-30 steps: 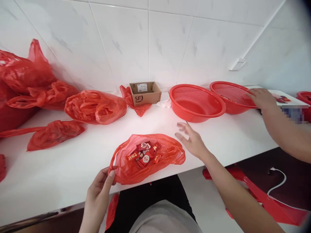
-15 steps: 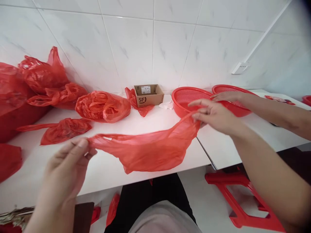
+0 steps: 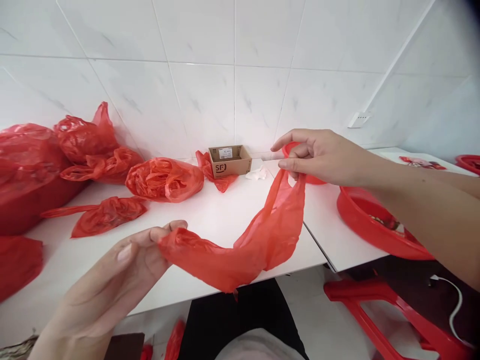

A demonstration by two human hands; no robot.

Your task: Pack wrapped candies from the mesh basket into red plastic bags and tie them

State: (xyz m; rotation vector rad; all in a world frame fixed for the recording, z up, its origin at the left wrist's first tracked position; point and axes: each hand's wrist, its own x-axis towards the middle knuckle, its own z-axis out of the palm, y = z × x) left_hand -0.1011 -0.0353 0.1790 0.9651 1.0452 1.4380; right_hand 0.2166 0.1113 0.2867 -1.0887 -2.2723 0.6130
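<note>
The thin red plastic bag [image 3: 268, 245] sags over the front edge of the white desk [image 3: 213, 215], pinched by the right hand [image 3: 317, 156]. The left hand [image 3: 120, 285] now loosens — thumb apart, fingers merely touching — so the right likely bears it.

Red plas. bag [image 3: 249, 262], U-shaped sag

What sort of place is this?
Probably a simple workroom: white tables stand close together along a tiled wall, bunched red plastic bags lie on one, and a red stool stands on the floor.
</note>
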